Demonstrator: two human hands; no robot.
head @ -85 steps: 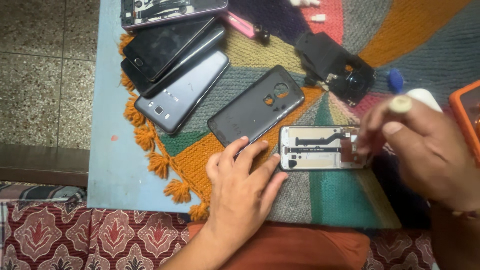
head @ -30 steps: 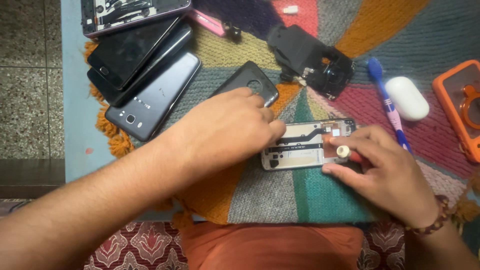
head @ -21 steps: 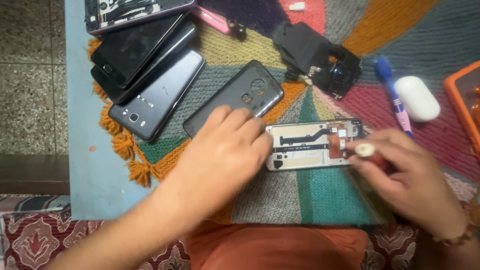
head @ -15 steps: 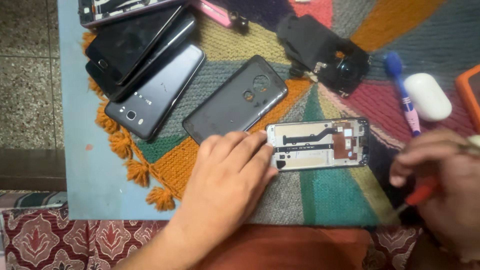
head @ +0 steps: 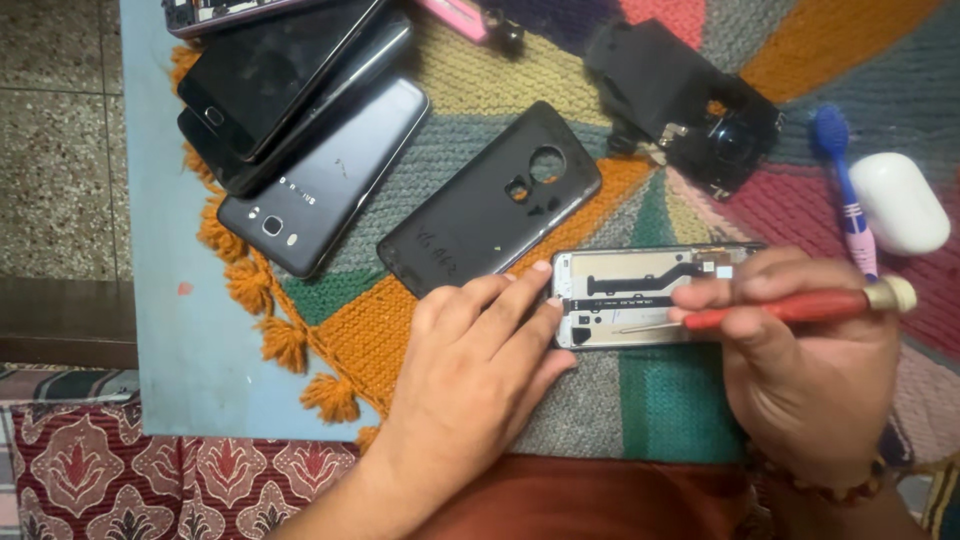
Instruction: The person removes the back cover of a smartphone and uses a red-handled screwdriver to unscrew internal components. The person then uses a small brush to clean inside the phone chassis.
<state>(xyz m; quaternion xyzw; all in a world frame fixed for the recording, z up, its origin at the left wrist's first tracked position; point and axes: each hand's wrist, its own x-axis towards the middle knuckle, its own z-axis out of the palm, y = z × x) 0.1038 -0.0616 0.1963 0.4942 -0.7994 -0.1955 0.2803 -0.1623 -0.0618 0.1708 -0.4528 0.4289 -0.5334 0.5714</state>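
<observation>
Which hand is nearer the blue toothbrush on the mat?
Right. The right hand, holding a red-handled screwdriver, sits just below and left of the blue toothbrush. The left hand rests at the opened phone's left end, much farther away.

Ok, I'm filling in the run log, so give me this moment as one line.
left hand: steadies opened phone frame | right hand: holds red screwdriver, tip on frame | surface: knitted mat

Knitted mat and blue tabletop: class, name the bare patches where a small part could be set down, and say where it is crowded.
Free: the blue tabletop strip left of the orange tassels, and the grey-green knitted patch between the left hand and right hand. Crowded: the stacked dark phones and black back cover above.
</observation>
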